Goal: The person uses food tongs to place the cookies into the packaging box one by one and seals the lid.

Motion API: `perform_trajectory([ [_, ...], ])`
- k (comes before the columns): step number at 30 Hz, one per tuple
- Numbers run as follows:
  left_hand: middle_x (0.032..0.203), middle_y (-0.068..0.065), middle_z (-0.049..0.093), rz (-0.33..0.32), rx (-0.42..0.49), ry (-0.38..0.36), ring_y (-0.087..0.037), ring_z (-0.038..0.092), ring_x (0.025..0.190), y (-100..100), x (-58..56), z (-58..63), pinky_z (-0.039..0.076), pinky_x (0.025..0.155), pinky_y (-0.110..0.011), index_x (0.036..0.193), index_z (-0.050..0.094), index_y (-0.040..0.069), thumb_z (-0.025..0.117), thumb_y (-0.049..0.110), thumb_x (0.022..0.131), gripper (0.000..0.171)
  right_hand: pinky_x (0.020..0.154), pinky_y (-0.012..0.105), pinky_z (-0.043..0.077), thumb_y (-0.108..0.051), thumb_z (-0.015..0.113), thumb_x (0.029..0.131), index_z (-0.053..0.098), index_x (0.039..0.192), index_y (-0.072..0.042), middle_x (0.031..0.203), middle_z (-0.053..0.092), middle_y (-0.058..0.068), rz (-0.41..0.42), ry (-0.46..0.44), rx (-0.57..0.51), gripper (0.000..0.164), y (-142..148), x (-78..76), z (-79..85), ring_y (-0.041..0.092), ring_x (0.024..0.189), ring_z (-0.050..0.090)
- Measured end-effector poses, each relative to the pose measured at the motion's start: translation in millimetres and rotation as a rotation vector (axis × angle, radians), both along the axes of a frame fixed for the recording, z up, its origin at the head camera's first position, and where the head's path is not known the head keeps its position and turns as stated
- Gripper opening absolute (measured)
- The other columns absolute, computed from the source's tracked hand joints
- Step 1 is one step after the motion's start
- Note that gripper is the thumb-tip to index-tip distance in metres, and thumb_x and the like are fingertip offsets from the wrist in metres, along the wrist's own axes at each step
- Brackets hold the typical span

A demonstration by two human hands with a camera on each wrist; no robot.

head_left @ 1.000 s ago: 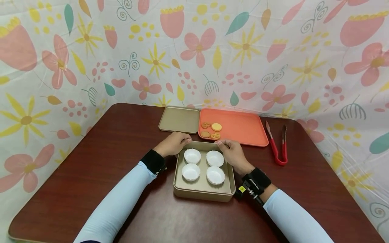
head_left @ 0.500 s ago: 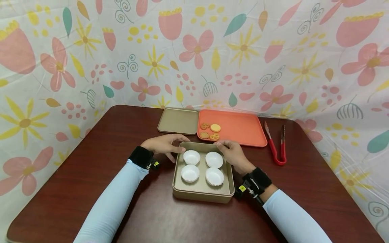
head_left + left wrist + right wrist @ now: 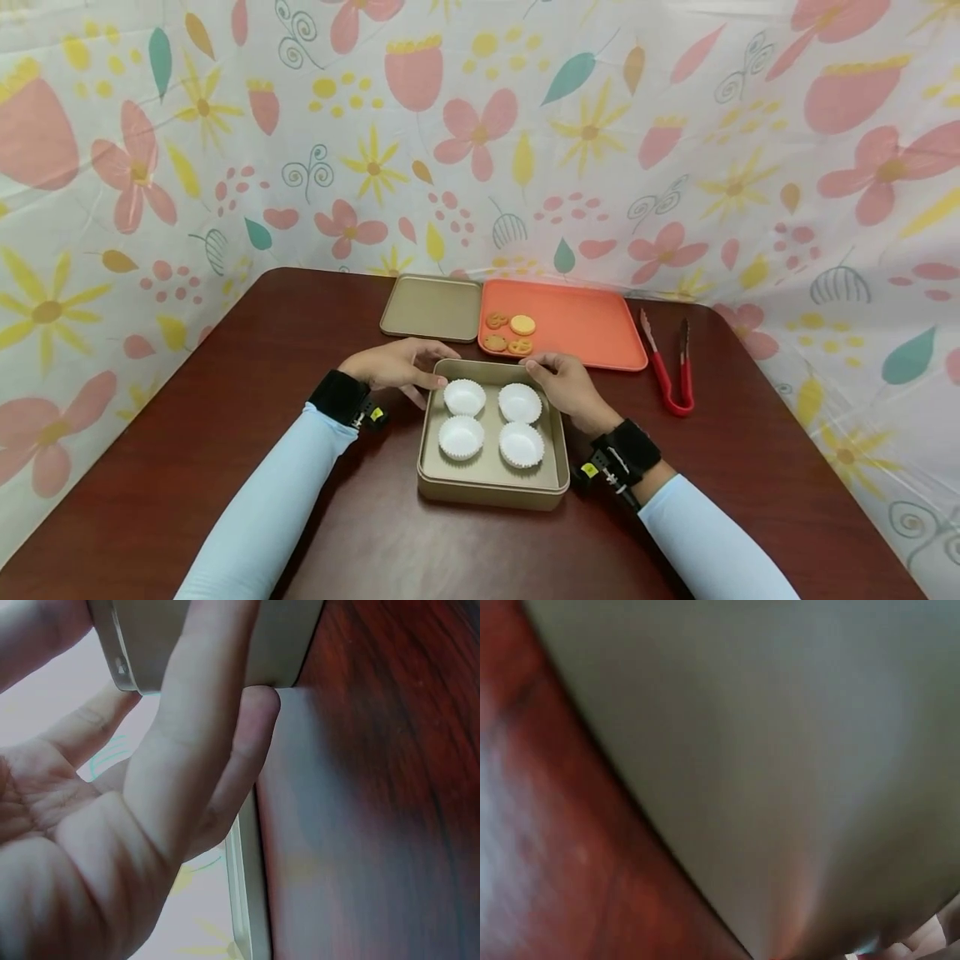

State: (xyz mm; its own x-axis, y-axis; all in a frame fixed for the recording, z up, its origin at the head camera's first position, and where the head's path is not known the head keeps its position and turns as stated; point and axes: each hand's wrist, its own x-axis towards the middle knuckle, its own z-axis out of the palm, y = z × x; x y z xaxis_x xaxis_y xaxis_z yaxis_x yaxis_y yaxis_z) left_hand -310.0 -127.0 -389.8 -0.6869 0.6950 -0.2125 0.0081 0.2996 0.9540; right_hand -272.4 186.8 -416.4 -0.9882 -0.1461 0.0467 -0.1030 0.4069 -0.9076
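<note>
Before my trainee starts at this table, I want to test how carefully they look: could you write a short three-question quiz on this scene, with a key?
1. How many white paper baking cups stand in the gold baking pan?
2. True or false: the red-handled tongs lie to the right of the coral tray.
3. At whose rim are the left hand and right hand?
A. the coral tray
B. the gold baking pan
C. the red-handled tongs

Key: 1. Four. 2. True. 3. B.

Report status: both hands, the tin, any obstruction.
Left hand at far left corner of tin. Right hand at far right corner. Tin on table, four white cups inside. Nothing visibly blocking; tongs off right.
</note>
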Motion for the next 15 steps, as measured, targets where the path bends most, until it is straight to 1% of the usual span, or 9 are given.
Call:
perform_trajectory([
  [3, 0.148, -0.018, 0.044, 0.002, -0.004, 0.000, -0.038, 0.068, 0.106, 0, 1.5, -1.0, 0.064, 0.080, -0.050, 0.146, 0.052, 0.006, 0.068, 0.003, 0.099, 0.050, 0.091, 0.032, 0.048, -0.023, 0.058, 0.108, 0.069, 0.123, -0.001, 0.122, 0.066, 0.015, 0.003, -0.003, 0.021, 0.029, 1, 0.2, 2.8, 0.025, 0.111, 0.058],
  [8, 0.148, -0.020, 0.045, -0.014, 0.000, 0.006, -0.041, 0.067, 0.109, -1, 1.6, 0.2, 0.064, 0.081, -0.052, 0.147, 0.049, 0.004, 0.066, 0.002, 0.099, 0.050, 0.093, 0.033, 0.048, -0.025, 0.056, 0.108, 0.066, 0.128, 0.001, 0.123, 0.065, 0.015, 0.007, 0.009, 0.027, 0.034, 4, -1.6, 14.5, 0.024, 0.113, 0.057],
  [11, 0.148, -0.022, 0.045, -0.021, 0.006, 0.007, -0.042, 0.066, 0.109, -1, 0.2, 0.2, 0.064, 0.081, -0.052, 0.147, 0.049, 0.002, 0.067, 0.003, 0.099, 0.051, 0.088, 0.035, 0.051, -0.027, 0.057, 0.108, 0.064, 0.131, 0.002, 0.122, 0.066, 0.017, -0.005, 0.062, 0.055, 0.038, 8, -5.0, 20.4, 0.026, 0.111, 0.059],
  [15, 0.147, -0.021, 0.046, -0.019, 0.002, 0.007, -0.041, 0.067, 0.108, 0, -1.3, -0.2, 0.064, 0.081, -0.051, 0.146, 0.050, 0.003, 0.067, 0.003, 0.099, 0.050, 0.088, 0.042, 0.055, -0.028, 0.058, 0.107, 0.062, 0.134, -0.001, 0.123, 0.066, 0.018, -0.058, 0.184, 0.160, 0.038, 18, -10.0, 26.6, 0.030, 0.112, 0.061],
])
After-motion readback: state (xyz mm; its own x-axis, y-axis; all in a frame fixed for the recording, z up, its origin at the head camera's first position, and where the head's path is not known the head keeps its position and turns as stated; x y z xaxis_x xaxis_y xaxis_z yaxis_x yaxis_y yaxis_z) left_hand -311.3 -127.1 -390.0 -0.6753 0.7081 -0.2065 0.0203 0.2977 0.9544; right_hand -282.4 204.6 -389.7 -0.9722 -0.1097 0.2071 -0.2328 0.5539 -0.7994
